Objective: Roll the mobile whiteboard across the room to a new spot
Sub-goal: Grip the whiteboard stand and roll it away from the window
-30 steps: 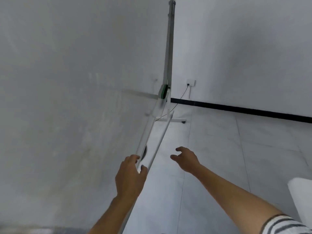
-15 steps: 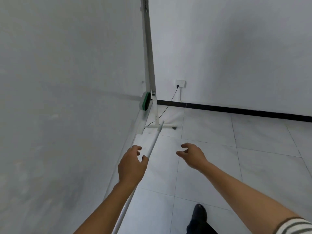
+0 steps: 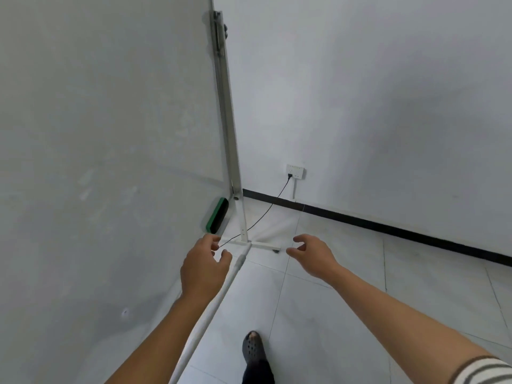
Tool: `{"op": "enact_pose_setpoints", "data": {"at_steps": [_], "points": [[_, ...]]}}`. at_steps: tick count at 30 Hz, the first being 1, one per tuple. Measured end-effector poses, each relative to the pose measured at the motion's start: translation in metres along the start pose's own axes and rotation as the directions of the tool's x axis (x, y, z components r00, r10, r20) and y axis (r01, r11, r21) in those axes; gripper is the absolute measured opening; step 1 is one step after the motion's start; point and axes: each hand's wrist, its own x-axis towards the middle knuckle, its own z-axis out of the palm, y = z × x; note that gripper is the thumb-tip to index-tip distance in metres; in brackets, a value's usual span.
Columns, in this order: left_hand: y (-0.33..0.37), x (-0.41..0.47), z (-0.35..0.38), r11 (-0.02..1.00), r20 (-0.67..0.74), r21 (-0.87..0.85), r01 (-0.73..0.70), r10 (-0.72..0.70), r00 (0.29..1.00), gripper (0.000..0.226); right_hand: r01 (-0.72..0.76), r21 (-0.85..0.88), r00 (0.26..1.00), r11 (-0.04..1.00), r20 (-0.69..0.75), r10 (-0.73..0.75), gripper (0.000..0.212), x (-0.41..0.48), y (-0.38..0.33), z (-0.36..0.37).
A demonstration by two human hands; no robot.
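Observation:
The mobile whiteboard (image 3: 105, 151) fills the left of the view, seen edge-on, with its metal side post (image 3: 227, 126) upright and its white foot bar (image 3: 260, 244) on the tiles. A long white base rail (image 3: 221, 289) runs from the foot toward me. My left hand (image 3: 203, 268) hovers open just left of that rail, fingers curled, touching nothing. My right hand (image 3: 313, 254) is open in the air to the right of the rail, holding nothing. A green eraser (image 3: 217, 216) sits on the board's tray.
A black cable (image 3: 266, 212) runs from a wall socket (image 3: 295, 171) down past the board's foot. A white wall with a black skirting strip (image 3: 388, 227) stands close behind. My dark shoe (image 3: 253, 349) is on the pale floor tiles (image 3: 332, 314).
My left hand has let go of the tray edge it gripped a second ago and now hangs open. The view has swung, so the board's post and foot sit farther back.

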Motion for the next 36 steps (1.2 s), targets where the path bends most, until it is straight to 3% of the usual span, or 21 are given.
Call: {"op": "enact_pose_setpoints", "data": {"at_steps": [12, 18, 23, 29, 36], "points": [[0.116, 0.239, -0.016, 0.98, -0.203, -0.121, -0.155, 0.129, 0.971, 0.031, 0.202, 0.029, 0.979, 0.979, -0.016, -0.202, 0.05, 0.22, -0.137, -0.101], [0.147, 0.298, -0.012, 0.979, -0.293, -0.118, -0.165, 0.124, 0.948, 0.032, 0.363, -0.02, 0.923, 0.932, 0.143, -0.357, 0.064, 0.325, -0.202, -0.11], [0.165, 0.339, 0.003, 0.99, -0.413, -0.108, -0.086, 0.034, 0.91, 0.034, 0.553, -0.023, 0.758, 0.833, 0.429, -0.491, 0.085, 0.407, -0.257, -0.096], [0.212, 0.375, 0.02, 0.994, -0.608, -0.092, 0.063, -0.106, 0.787, 0.037, 0.791, -0.07, 0.437, 0.607, 0.759, -0.483, 0.055, 0.47, -0.285, -0.068], [0.261, 0.391, 0.029, 0.971, -0.768, -0.06, 0.231, -0.192, 0.611, 0.034, 0.904, -0.015, 0.249, 0.428, 0.833, -0.495, 0.061, 0.477, -0.272, -0.077]]}}
